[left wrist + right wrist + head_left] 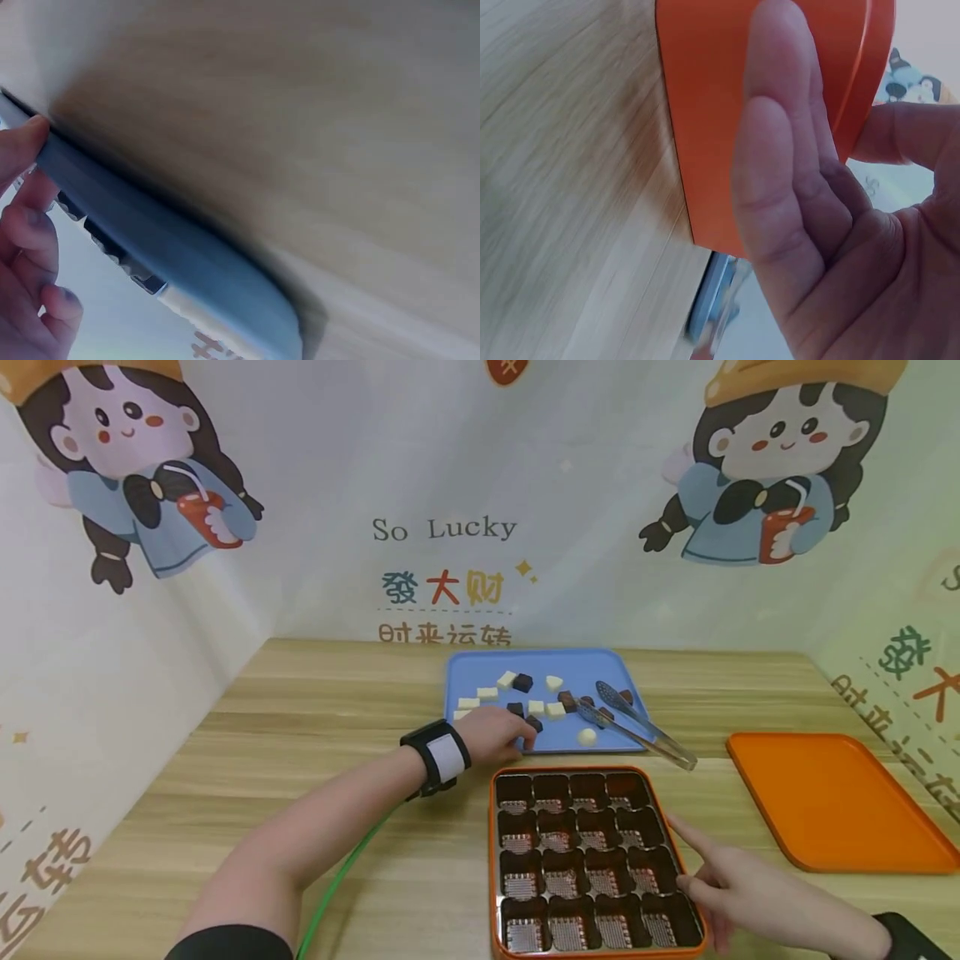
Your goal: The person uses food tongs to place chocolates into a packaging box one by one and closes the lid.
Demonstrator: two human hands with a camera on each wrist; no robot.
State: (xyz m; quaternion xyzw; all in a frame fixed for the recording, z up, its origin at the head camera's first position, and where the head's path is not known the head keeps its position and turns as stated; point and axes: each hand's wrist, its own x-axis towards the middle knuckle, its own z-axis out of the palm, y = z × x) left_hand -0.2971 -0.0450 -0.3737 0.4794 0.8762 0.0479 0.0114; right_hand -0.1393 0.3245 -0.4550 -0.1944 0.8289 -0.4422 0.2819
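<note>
My left hand [491,732] is at the front left edge of a blue tray [540,660]. Its thumb [30,139] lies on the outer side of the rim, with the fingers bent over the inside, gripping the edge. White chocolate pieces [487,693] and dark chocolate pieces [522,682] lie on that tray. In front of it stands an orange box [495,860] with a brown compartment insert [585,842]. My right hand [731,877] rests against the box's right side, fingers extended along the wall and thumb at the rim, as the right wrist view shows.
Metal tongs [652,731] lie across the blue tray's right side, handles overhanging its front edge. An orange tray [840,802] lies to the right on the wooden table [360,693]. A printed cloth [585,527] hangs behind. A green cable [341,868] runs beside my left arm.
</note>
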